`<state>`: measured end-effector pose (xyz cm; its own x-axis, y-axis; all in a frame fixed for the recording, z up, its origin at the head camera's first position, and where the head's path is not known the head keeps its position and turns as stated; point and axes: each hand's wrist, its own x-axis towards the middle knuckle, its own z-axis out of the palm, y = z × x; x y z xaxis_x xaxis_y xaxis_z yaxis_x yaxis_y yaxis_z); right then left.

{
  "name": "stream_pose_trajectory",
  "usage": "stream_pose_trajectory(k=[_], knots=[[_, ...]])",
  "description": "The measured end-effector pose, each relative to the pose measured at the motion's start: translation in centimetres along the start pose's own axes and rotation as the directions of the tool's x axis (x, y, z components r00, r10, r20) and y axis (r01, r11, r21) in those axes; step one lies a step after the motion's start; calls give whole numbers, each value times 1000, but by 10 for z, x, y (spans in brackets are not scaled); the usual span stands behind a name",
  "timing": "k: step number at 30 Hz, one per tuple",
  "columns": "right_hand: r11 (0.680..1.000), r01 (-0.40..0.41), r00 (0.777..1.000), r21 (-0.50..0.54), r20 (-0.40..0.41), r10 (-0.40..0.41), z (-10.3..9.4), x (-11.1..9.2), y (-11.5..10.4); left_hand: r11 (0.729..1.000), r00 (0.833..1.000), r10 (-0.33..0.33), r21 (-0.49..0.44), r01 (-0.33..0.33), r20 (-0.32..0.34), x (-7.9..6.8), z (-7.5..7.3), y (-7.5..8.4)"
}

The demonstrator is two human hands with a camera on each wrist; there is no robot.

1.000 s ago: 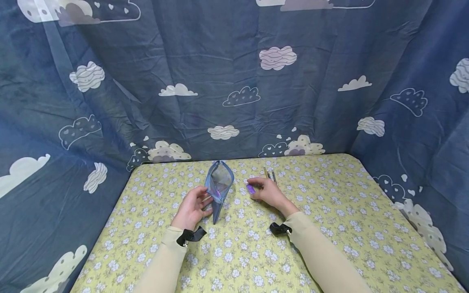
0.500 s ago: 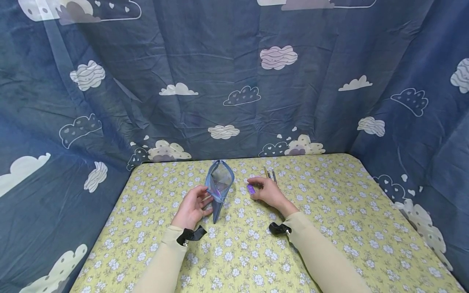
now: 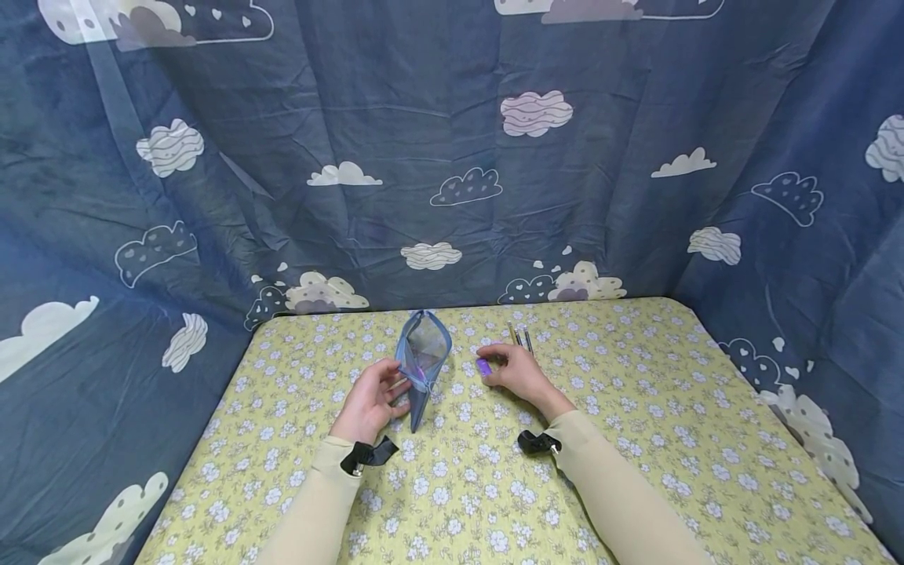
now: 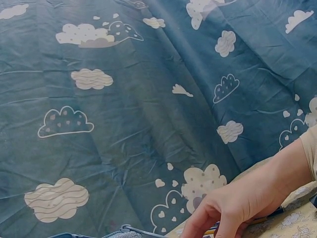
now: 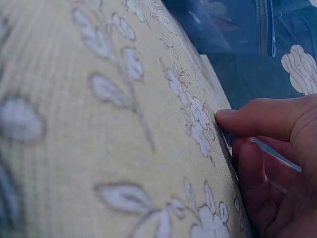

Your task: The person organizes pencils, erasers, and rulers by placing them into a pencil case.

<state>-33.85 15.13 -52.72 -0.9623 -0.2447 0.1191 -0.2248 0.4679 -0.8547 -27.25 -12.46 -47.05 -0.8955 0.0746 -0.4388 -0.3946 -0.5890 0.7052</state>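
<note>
A blue see-through zip pouch point(image 3: 439, 369) stands with its mouth spread wide on the cloth, a bit of purple showing inside. My left hand point(image 3: 369, 402) grips its near left edge, thumb at the rim and fingers along the side. To the right, my right hand point(image 3: 523, 372) pinches a small purple block point(image 3: 483, 366) between thumb and fingers, low at the cloth. The block's exact kind is too small to tell. In the right wrist view the fingers mostly hide it, and the pouch point(image 5: 223, 29) with its zip appears beyond.
Several slim pens or pencils point(image 3: 528, 340) lie just behind my right hand, partly covered by it. A yellow flowered cloth point(image 3: 452, 486) covers the table. Dark blue cloud-print curtains point(image 3: 395, 220) hang at the back and both sides.
</note>
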Motion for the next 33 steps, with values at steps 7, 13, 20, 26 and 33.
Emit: stream_pose_trajectory(k=[7, 13, 20, 26, 33], knots=[[1000, 2, 1000, -4, 1, -2, 0, 0, 1, 1000, 1000, 0, 7, 0, 9, -2, -1, 0], [1000, 4, 1000, -10, 6, -4, 0, -2, 1, 1000, 1000, -6, 8, 6, 8, -2, -1, -1], [1000, -11, 1000, 8, -7, 11, -1, -1, -2, 1000, 1000, 9, 15, -9, 9, -3, 0, 0], [1000, -5, 1000, -2, 1, 5, -1, 0, 0, 1000, 1000, 14, 16, -14, 6, -3, 1, 0], [1000, -8, 1000, 2, -8, 8, -1, 1, -2, 1000, 1000, 8, 14, -9, 7, -3, 1, 1]])
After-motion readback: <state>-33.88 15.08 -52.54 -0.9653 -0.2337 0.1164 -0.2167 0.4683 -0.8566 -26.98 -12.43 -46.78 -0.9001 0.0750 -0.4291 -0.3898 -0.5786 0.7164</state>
